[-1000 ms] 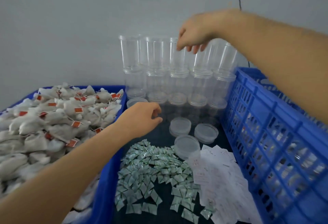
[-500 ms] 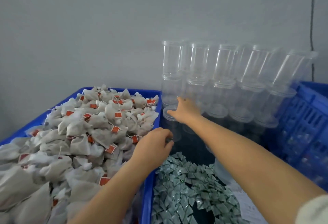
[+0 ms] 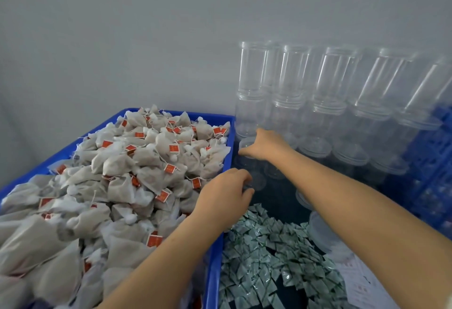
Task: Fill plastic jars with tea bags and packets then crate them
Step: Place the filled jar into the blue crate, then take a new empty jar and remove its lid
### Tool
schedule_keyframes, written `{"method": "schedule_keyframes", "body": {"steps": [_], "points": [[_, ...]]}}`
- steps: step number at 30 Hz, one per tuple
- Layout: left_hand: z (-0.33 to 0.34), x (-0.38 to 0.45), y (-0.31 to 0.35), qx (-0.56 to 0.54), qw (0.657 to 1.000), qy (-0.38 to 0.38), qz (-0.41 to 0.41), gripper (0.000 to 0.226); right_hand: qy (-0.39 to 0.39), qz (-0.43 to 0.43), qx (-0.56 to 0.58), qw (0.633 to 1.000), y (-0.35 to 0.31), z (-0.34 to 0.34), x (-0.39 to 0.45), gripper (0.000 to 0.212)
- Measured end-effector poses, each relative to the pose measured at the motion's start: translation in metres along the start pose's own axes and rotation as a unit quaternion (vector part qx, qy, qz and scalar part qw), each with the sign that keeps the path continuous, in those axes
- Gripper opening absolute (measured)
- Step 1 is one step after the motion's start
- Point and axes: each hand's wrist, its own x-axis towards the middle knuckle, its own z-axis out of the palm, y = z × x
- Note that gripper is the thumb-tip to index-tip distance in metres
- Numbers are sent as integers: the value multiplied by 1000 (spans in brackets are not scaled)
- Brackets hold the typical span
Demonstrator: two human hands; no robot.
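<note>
The right hand [image 3: 265, 146] is curling its fingers round the rim of a clear jar [image 3: 249, 159] standing at the foot of the stacked jars [image 3: 325, 93] by the wall. The left hand [image 3: 226, 192] is resting by the bin [image 3: 216, 255] of tea bags [image 3: 117, 186]; its grip cannot be told. Green packets [image 3: 266, 259] are lying on the dark worktop [image 3: 281, 201].

Stacked jars [image 3: 325, 103] wall the back; crate [image 3: 217, 259] rim hems left.
</note>
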Motion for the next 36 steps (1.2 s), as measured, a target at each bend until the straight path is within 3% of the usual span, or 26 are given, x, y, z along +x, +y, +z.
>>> {"method": "schedule_keyframes", "body": {"steps": [4, 7, 11, 13, 17, 19, 24, 30, 36], "points": [[1, -3, 3, -3, 999, 31, 10, 41, 16, 12, 68, 997, 12, -36, -27, 87], [1, -8, 10, -9, 997, 70, 39, 58, 26, 54, 267, 962, 33, -55, -65, 93], [4, -20, 27, 70, 985, 89, 127, 75, -37, 142, 515, 844, 69, -46, -125, 60], [7, -26, 37, 156, 965, 87, 192, 82, -69, 176, 589, 785, 86, -33, -149, 58], [19, -32, 48, 336, 870, 125, 338, 68, -157, 251, 686, 665, 110, -9, -184, 72], [24, -33, 48, 373, 837, 138, 377, 67, -196, 269, 697, 636, 118, -2, -195, 78], [29, -37, 51, 390, 838, 103, 368, 89, -250, 288, 678, 628, 123, 2, -208, 86], [30, -35, 56, 361, 842, 131, 378, 63, -210, 288, 634, 686, 120, 5, -202, 85], [27, -35, 57, 367, 828, 180, 383, 36, -177, 270, 630, 707, 116, 14, -197, 77]]}}
